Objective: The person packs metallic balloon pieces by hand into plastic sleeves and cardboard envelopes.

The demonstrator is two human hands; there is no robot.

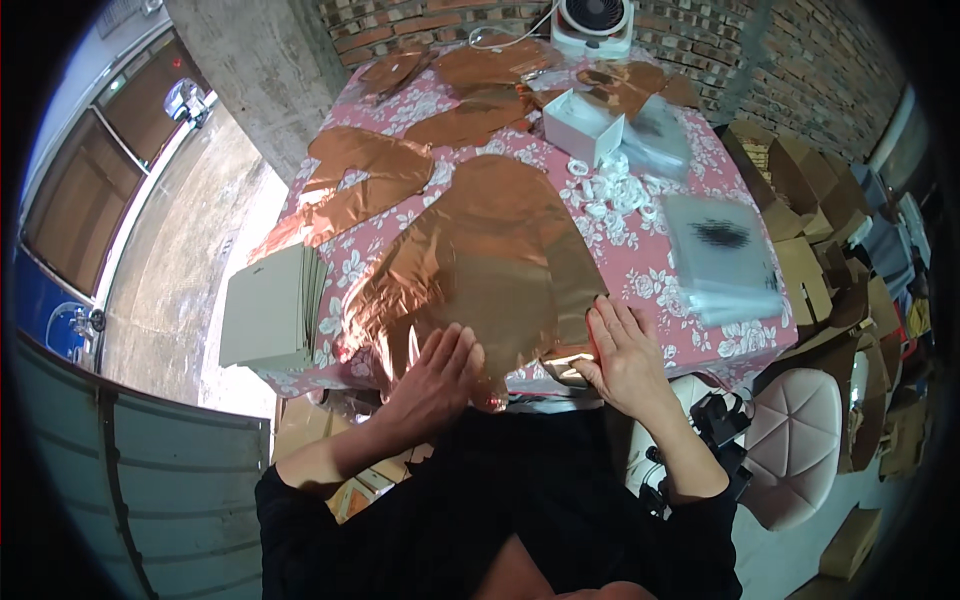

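The copper foil balloon (pixel 502 265) lies at the counter's (pixel 640 255) near edge. The left hand (pixel 432 385) rests there, fingers together; the right hand (pixel 627 362) spreads its thumb. I can't tell if either grip pinches. Best smooth gently to stop creases.

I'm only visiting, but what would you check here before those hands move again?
1. Left hand on the large copper foil piece: ok, at its near edge.
2. Right hand on the foil: ok, at its right side.
3. Foil smooth: not ok, its left side is crinkled.
4. Grey stack clear of that foil: ok, apart on the left.
5. Foil's underside: cannot tell, hidden.
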